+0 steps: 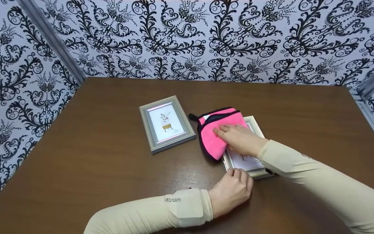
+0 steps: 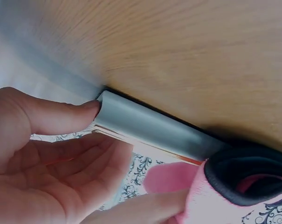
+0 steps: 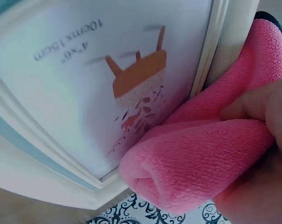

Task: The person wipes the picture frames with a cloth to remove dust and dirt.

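Note:
A cream-rimmed picture frame (image 1: 243, 163) lies on the table in front of me, its plant print partly covered. My left hand (image 1: 233, 191) grips its near left corner; in the left wrist view the thumb presses the end of the frame's edge (image 2: 154, 125), with the fingers on the other side. My right hand (image 1: 243, 139) holds a folded pink cloth (image 1: 213, 138) with black trim against the upper left of the frame. Up close in the right wrist view, the fluffy cloth (image 3: 192, 161) bunches between thumb and fingers, touching the printed face.
To the left, a second picture frame (image 1: 167, 124), greyish with a similar plant print, lies face up on the brown wooden table (image 1: 86, 136). Black-and-white patterned panels (image 1: 187, 39) stand behind the table and along its sides.

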Action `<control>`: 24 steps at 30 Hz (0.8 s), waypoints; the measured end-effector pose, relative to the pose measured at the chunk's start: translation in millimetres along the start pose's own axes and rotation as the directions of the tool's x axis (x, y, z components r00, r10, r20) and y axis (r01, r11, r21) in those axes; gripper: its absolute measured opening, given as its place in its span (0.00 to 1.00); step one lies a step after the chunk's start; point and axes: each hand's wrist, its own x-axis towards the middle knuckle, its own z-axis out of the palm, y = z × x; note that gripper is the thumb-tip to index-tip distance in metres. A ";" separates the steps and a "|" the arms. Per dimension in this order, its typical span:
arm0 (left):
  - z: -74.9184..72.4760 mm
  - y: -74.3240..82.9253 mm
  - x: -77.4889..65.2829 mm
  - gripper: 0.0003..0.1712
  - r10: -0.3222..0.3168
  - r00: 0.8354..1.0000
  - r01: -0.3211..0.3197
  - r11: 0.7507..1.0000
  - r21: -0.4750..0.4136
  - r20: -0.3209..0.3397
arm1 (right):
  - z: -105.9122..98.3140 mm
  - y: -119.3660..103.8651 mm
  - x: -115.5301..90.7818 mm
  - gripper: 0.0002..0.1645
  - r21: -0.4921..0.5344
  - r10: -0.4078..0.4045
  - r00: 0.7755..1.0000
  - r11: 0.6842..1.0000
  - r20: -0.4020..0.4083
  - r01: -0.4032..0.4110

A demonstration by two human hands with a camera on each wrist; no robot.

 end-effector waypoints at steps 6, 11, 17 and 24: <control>2.1 -1.2 0.7 0.12 -0.006 1.000 0.006 1.000 -0.025 -0.007 | -5.2 -6.3 -20.2 0.36 0.064 -0.040 0.998 0.997 0.053 0.037; 5.1 -2.1 -2.3 0.10 0.008 0.999 -0.009 1.000 -0.022 -0.033 | -9.2 -17.7 -35.8 0.31 0.055 -0.126 0.992 0.991 0.031 0.124; 6.1 -4.8 -7.7 0.10 0.026 0.997 -0.029 0.999 -0.033 -0.074 | -6.2 -23.8 -35.5 0.31 -0.047 -0.084 0.996 0.995 0.028 0.085; 3.4 -4.6 -12.0 0.08 0.085 0.992 -0.092 0.993 -0.079 -0.094 | -8.9 -13.9 -20.4 0.38 -0.148 0.033 0.997 0.989 0.072 -0.022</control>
